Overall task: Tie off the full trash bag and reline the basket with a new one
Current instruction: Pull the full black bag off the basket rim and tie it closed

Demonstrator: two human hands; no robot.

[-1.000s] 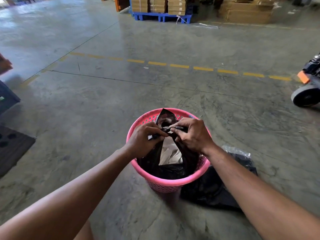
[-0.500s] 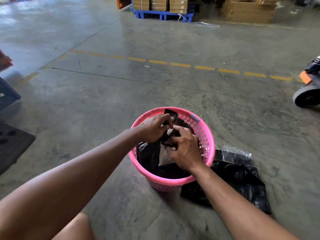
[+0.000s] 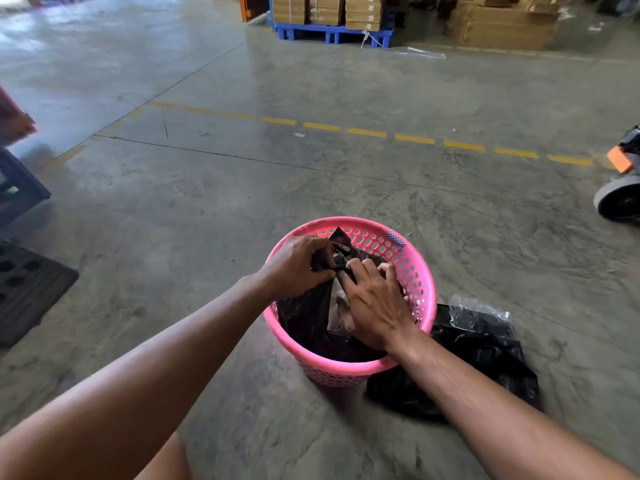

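A pink perforated basket (image 3: 420, 282) stands on the concrete floor, holding a full black trash bag (image 3: 304, 317) with pale paper showing through its gap. My left hand (image 3: 294, 266) is closed on a twisted flap of the bag's top at the basket's far left. My right hand (image 3: 375, 303) lies over the bag's mouth, its fingertips pinching the plastic right next to the left hand. A black bundle of new bags (image 3: 485, 355) in clear wrap lies on the floor, touching the basket's right side.
A wheeled cart with an orange part (image 3: 620, 188) stands at the right edge. A dark mat (image 3: 27, 289) and a dark crate (image 3: 17, 192) lie at the left. A blue pallet of cardboard boxes (image 3: 332, 29) stands far back beyond a yellow dashed line.
Both hands have dropped lower into the basket with the bag's top. My right hand went from gripping the flap up high to pressing flat over the bag's mouth.
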